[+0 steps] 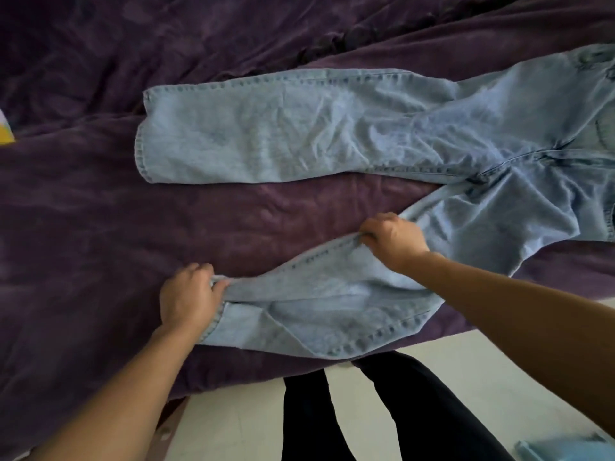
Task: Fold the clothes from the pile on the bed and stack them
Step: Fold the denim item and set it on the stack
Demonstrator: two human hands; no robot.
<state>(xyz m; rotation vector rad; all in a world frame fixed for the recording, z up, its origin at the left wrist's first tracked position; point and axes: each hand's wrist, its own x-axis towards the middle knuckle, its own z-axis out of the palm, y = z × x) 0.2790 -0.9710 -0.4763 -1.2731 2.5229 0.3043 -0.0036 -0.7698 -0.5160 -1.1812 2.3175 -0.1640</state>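
The jeans (299, 128) lie spread on the bed (100, 211), long axis running left to right: hems to the left, waist (599, 128) at the right edge of view. The far leg (266, 134) lies flat and fairly smooth. The near leg (332, 307) is rumpled and slants toward the person, its hem end close to the bed's edge and partly doubled over itself.

Both grips are on the near leg. The left grip (188, 296) has its fingers curled round the hem's upper corner, bunching the cloth. The right grip (392, 241) pinches the inner seam about halfway up the leg, fingers curled over the edge and the denim raised a little there.

The step in hand looks like laying one leg over the other. What matters is that the far leg lies straight beyond both grips, away from the person, with a strip of bare bed between the two legs. That strip is narrow at the crotch and wide at the hems — so the left grip probably has the longer way to go. The near leg likely needs swinging parallel to the far one as it is carried across, so that the hems meet squarely.

Nothing folded shows on the bed in this view.
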